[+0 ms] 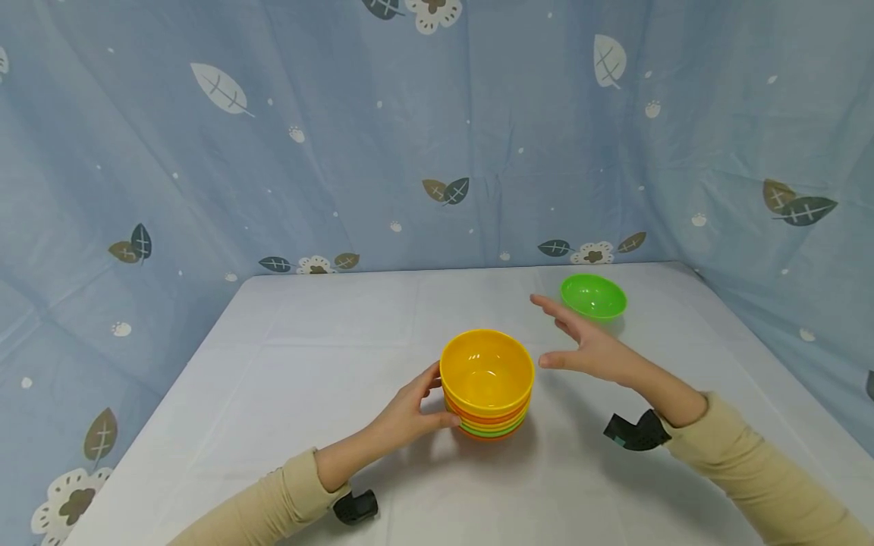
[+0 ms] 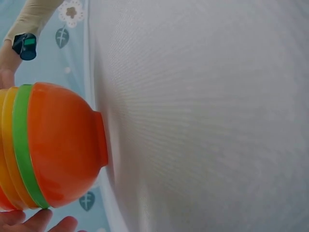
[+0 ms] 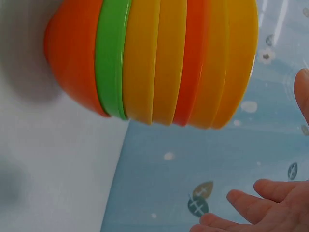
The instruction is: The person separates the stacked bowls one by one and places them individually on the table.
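Note:
A stack of several nested bowls (image 1: 486, 371) stands upright on the white-covered table, a yellow one on top with orange, yellow and green rims beneath. In the left wrist view, the orange bottom bowl (image 2: 65, 145) shows its foot close to the cloth. My left hand (image 1: 404, 415) holds the stack from the left, thumb on the near side and fingers farther back. To the right of the stack, apart from it, my right hand (image 1: 597, 350) hovers with fingers spread and nothing in it. Past its fingertips sits a single green bowl (image 1: 592, 296).
The white cloth (image 1: 328, 326) covers the whole table. A blue curtain (image 1: 382, 152) with leaf and flower prints hangs behind and along the sides. A dark wrist device (image 1: 638, 432) is strapped at the right cuff, another (image 1: 356, 506) at the left.

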The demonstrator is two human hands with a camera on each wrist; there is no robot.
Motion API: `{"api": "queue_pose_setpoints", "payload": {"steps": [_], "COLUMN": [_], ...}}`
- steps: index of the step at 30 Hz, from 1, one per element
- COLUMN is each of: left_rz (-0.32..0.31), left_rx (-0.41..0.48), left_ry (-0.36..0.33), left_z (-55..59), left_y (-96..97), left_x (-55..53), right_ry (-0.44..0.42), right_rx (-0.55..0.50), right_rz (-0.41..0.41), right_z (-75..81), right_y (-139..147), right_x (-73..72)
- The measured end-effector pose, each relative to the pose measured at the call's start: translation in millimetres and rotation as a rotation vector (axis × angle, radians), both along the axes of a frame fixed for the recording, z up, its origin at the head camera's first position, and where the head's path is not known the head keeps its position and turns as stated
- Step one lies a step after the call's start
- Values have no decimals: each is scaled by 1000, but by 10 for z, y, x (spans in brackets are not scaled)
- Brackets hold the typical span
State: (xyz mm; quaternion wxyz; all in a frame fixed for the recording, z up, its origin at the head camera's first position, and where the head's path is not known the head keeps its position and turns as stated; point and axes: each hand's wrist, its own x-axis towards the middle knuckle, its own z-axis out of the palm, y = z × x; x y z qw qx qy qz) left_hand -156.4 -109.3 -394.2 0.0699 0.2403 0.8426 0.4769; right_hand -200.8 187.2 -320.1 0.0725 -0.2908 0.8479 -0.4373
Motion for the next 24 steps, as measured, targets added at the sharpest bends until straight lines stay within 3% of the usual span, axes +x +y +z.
{"api": "queue_pose_setpoints", "payload": {"steps": [24], "left_rz": [17], "left_rx": [35], "left_ry": [-27], "left_z": [26], "left_y": [22], "left_x": [-9], "right_ry": [-36], "right_rx": [31], "right_rz": [118], "right_z": [-126], "right_y": [-261], "right_x": [102]}}
